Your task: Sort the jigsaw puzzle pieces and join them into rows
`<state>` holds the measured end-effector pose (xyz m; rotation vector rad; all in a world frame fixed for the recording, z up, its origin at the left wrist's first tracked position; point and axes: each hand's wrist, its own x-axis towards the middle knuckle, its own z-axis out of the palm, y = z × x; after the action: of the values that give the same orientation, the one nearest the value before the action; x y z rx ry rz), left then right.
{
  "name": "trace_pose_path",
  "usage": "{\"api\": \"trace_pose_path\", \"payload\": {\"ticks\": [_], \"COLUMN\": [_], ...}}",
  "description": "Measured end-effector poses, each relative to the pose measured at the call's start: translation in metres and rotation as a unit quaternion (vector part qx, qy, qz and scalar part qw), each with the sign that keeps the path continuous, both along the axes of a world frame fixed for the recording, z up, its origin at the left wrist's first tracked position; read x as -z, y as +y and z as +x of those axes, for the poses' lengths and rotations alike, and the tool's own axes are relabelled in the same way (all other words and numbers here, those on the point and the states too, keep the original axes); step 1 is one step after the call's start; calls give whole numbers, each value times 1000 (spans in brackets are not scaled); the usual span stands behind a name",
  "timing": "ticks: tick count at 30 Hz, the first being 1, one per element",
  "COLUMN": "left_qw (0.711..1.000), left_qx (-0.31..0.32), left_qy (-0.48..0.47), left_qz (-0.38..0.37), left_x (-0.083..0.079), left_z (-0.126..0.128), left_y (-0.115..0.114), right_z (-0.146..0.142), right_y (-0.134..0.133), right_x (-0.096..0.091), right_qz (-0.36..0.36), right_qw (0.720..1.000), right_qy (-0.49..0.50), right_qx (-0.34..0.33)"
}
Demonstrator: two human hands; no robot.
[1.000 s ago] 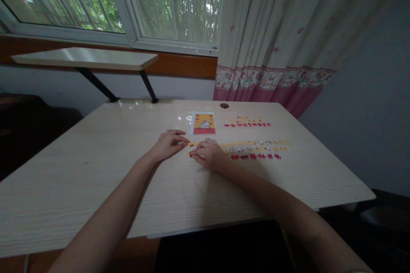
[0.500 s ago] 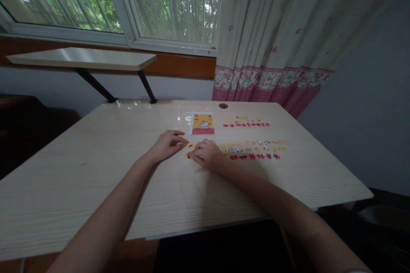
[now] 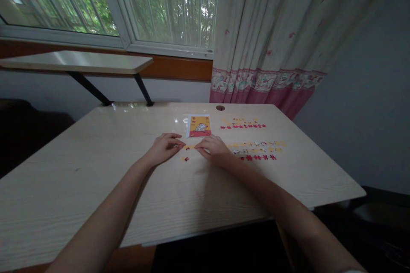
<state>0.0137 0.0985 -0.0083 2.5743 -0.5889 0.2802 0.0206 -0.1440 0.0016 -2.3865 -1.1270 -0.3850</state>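
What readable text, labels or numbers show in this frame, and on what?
None can be read.
Picture card: orange and red with a pale figure; any print on it is too small and blurred to read.
Puzzle pieces in rows on the table: colours only, no legible marks.
Curtain: pattern only, no words.

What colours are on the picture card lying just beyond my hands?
The picture card is yellow-orange above a red band, white-bordered, with a small white figure; head view.

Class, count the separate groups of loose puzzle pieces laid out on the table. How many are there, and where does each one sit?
3: a far group beside the picture card, a larger group right of the right hand, and a few pieces between both hands. Some may be hidden.
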Motion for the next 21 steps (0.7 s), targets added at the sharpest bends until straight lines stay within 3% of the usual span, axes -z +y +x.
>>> {"api": "trace_pose_path", "payload": {"ticks": [4, 7, 11, 14, 21], "left_qw": [1000, 1000, 1000, 1000, 1000], "left_qx": [-1, -6, -16, -21, -17], "left_qy": [7, 9, 7, 4, 0], "left_qz": [-10, -7, -4, -7, -1], "left_x": [1, 1, 2, 2, 0], "left_z": [0, 0, 1, 0, 0], "left_y": [0, 0, -1, -1, -1], "right_z": [33, 64, 108, 133, 155], "right_y": [-43, -83, -121, -129, -119], "right_x": [-22, -36, -42, -40, -33], "right_qz": [7, 9, -108, -176, -233], "right_qw": [997, 987, 959, 942, 931], "right_qy": [33, 59, 81, 86, 105], "right_qx": [64, 152, 248, 274, 262]}}
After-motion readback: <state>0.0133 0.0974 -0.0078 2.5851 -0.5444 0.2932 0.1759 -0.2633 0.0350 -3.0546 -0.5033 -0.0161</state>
